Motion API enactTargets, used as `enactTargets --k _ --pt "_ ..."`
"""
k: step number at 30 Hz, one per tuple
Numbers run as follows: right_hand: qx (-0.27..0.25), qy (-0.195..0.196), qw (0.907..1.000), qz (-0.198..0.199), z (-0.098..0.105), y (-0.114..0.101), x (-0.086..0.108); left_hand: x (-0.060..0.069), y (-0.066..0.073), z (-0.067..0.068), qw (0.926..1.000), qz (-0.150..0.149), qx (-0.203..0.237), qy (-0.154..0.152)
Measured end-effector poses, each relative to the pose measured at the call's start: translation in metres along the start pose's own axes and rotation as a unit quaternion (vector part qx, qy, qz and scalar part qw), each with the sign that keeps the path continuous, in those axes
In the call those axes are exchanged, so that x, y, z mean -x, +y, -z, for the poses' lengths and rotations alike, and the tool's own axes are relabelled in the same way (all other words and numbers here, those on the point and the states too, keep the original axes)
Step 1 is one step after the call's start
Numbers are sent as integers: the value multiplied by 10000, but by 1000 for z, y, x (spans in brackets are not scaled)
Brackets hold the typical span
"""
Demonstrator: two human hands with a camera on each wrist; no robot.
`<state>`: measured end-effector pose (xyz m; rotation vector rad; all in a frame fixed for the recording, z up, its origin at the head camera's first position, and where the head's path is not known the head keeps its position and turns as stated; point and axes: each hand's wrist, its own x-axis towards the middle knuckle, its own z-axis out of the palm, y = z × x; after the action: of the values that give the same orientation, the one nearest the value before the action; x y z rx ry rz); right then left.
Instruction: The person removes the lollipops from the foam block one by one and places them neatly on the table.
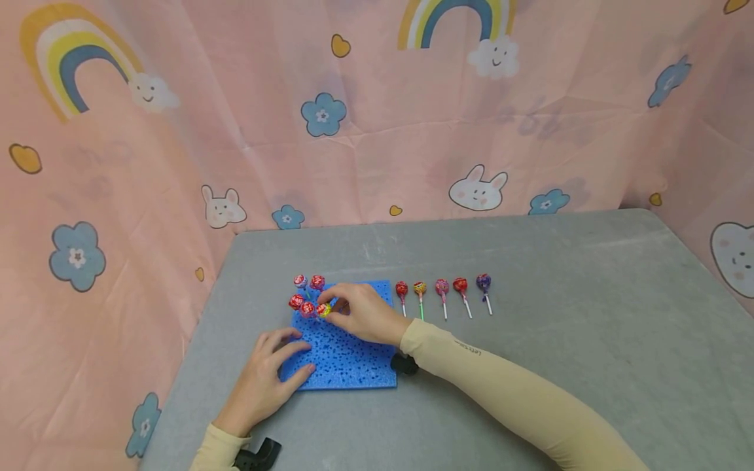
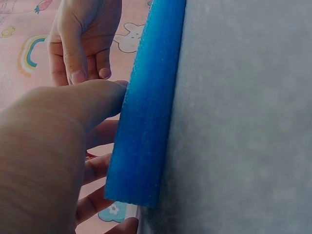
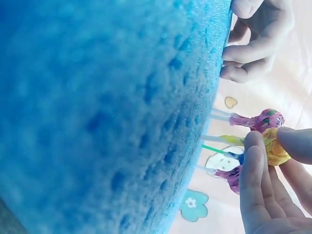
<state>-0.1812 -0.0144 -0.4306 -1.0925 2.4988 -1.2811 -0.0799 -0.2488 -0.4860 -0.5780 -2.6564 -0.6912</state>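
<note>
Right hand (image 1: 364,314) pinches a yellow-wrapped lollipop (image 3: 277,152), axis upright, stick down into blue foam block (image 1: 353,366); left hand (image 1: 265,374), fingers spread, touches block.

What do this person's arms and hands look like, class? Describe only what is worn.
Both the left hand and right hand are ungloved. The left sleeve and right sleeve are pale cream; the right bears small dark lettering, too small to read surely. A black device shows at the left wrist, another black piece beside the right.
</note>
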Motion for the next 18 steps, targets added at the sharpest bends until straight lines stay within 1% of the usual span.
enactTargets --k 3,6,11,14,18 --pt "-133 92 9999 -9 2 -1 0 0 0 0 10000 36 6 -45" --pt "-271 210 9994 75 4 -1 2 0 1 0 10000 49 -1 -80" --pt "-258 339 9988 238 8 -1 4 -1 1 -1 9999 77 5 -92" --pt "-192 472 9984 233 13 0 9 0 1 0 9999 118 0 -118" --pt "-72 801 9966 173 26 3 24 0 0 1 9997 167 9 -151"
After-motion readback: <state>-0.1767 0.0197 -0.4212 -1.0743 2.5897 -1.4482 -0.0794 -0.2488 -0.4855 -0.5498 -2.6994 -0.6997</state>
